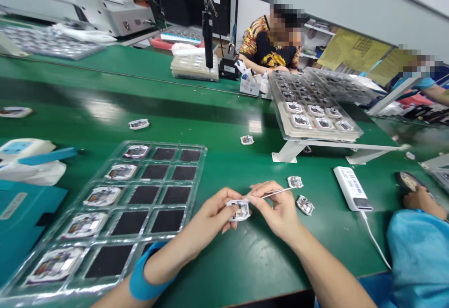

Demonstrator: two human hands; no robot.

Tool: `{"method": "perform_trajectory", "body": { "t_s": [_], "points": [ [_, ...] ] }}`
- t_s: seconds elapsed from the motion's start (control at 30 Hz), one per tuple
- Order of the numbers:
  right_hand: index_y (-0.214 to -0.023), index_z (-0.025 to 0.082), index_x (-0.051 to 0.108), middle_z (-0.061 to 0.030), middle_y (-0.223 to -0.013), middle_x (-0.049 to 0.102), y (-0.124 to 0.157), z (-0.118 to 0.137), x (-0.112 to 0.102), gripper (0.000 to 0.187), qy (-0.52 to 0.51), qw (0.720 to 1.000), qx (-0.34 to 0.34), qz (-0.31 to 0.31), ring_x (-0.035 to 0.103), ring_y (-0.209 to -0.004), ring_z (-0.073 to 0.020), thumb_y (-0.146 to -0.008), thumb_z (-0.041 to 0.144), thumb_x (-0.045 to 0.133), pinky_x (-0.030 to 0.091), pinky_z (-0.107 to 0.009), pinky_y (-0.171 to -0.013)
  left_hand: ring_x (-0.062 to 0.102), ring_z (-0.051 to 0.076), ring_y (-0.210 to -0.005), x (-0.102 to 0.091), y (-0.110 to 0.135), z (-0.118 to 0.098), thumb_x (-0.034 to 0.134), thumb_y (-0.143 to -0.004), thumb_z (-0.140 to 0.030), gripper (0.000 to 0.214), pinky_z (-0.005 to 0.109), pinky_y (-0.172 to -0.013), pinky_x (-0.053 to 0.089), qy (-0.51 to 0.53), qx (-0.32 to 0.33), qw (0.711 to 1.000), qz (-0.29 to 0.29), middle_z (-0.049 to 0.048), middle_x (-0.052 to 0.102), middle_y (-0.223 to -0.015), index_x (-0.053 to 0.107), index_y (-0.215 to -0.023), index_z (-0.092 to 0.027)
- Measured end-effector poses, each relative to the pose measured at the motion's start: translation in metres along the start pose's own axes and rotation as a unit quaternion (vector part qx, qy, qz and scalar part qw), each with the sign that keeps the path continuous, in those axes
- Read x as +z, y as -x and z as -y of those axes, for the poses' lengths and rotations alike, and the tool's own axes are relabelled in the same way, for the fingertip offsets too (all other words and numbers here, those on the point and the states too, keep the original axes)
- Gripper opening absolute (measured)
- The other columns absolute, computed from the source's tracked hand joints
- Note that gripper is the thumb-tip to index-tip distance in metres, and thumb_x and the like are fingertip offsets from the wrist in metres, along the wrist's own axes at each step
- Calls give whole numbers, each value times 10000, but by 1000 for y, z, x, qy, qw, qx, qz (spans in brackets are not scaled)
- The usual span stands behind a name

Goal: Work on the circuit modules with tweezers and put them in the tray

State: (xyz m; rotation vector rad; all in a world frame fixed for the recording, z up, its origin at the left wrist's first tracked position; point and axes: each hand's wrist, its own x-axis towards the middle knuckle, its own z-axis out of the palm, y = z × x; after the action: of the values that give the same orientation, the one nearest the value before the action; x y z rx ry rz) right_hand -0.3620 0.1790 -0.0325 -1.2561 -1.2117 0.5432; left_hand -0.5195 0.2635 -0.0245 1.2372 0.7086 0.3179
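Note:
Near the middle of the bench, my left hand [220, 207] grips a small white electronic housing [241, 210] with parts showing inside. My right hand [275, 205] is closed on slim metal tweezers [277, 192], its fingertips close to the housing's right edge. Whether the tweezers' tip touches the housing cannot be made out. Just right of my right hand lie two similar housings, one light [294, 182] and one darker [305, 205]. To my left is a clear plastic tray [201, 177]; its left column holds several housings [101, 196], and dark pads line its other compartments.
A white rack [285, 152] at the right back bears stacked trays of housings. A white corded device [351, 189] lies to the right, near a co-worker's blue sleeve [417, 247]. An electric screwdriver [207, 39] hangs at the back. Another person [270, 46] sits across the bench.

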Motion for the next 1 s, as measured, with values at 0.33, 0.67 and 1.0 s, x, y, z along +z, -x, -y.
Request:
{"method": "perform_trajectory", "body": {
  "t_s": [0.33,0.67,1.0],
  "points": [
    [-865,241,691,-30,-841,781,-2,4,-1,48,50,997,-50,34,745,-806,-207,-886,198,694,568,-443,-929,503,124,-562,2,-1,2,619,-808,-427,250,235,-514,355,-24,12,999,-18,-42,563,-652,592,-893,-194],
    [-849,227,667,-30,-822,757,0,0,4,48,-29,1000,10,-6,743,-803,-199,-878,213,703,604,-372,-821,488,126,-561,1,1,-1,652,-795,-480,317,229,-504,328,-12,1,1000,-23,-43,558,-626,608,-912,-188],
    [-879,218,674,-35,-841,772,0,-4,9,84,-8,998,-62,-18,749,-820,-190,-869,138,697,580,-375,-899,473,124,-588,-6,-1,10,609,-872,-483,294,224,-551,338,-14,21,999,-38,-35,577,-661,627,-955,-202]
  ]
}}
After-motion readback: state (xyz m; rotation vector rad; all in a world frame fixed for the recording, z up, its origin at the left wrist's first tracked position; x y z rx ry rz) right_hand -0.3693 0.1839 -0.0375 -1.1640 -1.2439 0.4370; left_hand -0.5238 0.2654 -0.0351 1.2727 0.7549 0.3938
